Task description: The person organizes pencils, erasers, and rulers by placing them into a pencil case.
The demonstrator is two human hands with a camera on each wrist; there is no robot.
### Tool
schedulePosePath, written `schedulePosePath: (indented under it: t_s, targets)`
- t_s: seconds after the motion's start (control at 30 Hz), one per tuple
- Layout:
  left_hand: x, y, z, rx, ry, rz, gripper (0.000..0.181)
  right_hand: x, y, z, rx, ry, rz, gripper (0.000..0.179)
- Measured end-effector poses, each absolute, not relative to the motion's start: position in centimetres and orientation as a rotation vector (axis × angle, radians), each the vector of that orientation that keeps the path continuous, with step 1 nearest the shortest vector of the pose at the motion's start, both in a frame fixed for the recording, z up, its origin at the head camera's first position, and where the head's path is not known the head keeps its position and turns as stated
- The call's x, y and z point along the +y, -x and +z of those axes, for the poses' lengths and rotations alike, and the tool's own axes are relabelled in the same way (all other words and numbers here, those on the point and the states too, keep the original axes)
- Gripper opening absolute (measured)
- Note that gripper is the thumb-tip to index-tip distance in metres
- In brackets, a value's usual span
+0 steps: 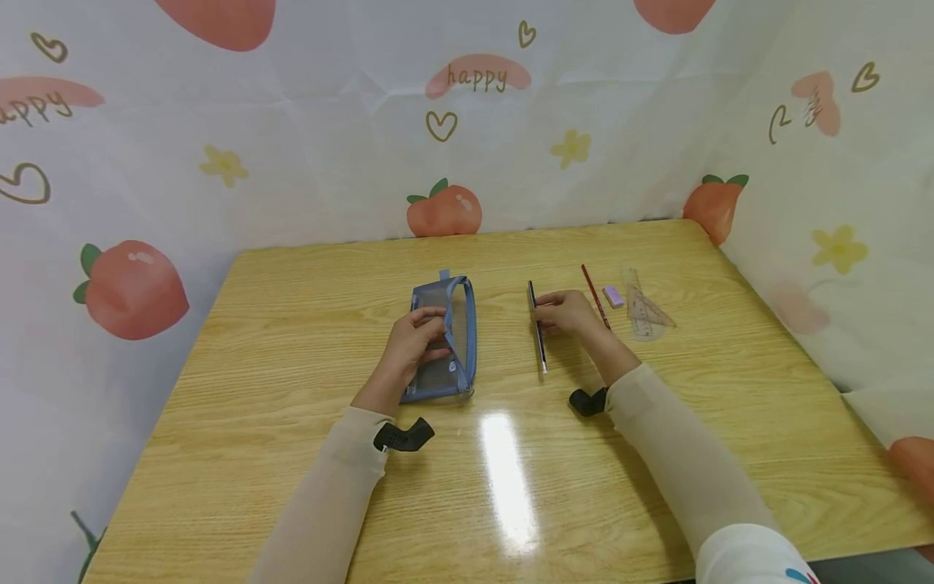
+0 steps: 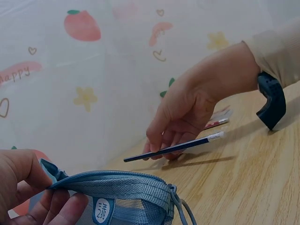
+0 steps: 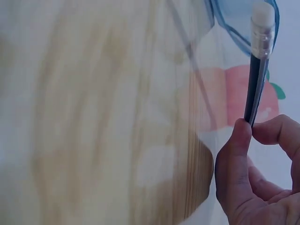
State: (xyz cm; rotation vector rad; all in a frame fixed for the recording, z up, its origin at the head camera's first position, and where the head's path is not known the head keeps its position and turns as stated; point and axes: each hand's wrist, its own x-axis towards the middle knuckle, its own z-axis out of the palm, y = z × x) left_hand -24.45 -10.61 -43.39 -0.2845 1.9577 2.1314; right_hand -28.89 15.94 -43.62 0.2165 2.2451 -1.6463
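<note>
A blue mesh zip pencil case (image 1: 438,375) lies on the table with its zipped mouth spread apart. My left hand (image 1: 413,345) pinches the near edge of that mouth between thumb and fingers; the left wrist view shows the fabric edge (image 2: 117,186) lifted. To the right of the case, my right hand (image 1: 569,315) pinches a dark blue pencil (image 1: 538,332) between thumb and fingertips. The pencil has a white eraser end (image 3: 263,16), which points back toward my body. In the left wrist view the pencil (image 2: 173,149) is held above the wood, with its shadow beneath.
Right of my right hand lie a red pencil (image 1: 594,294), a purple eraser (image 1: 614,296) and several clear plastic rulers (image 1: 645,312), set squares among them. Patterned cloth (image 1: 328,162) hangs behind the wooden table (image 1: 306,324). Each wrist carries a black camera mount (image 1: 404,436).
</note>
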Motion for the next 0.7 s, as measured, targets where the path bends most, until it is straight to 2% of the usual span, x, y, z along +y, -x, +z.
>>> schedulePosePath:
  t_s: [0.7]
  targets:
    - [-10.5,24.5,-43.5,1.965,0.277,2.135,0.034,12.8,28.2,-44.3,2.02,-0.177,-1.881,0.04]
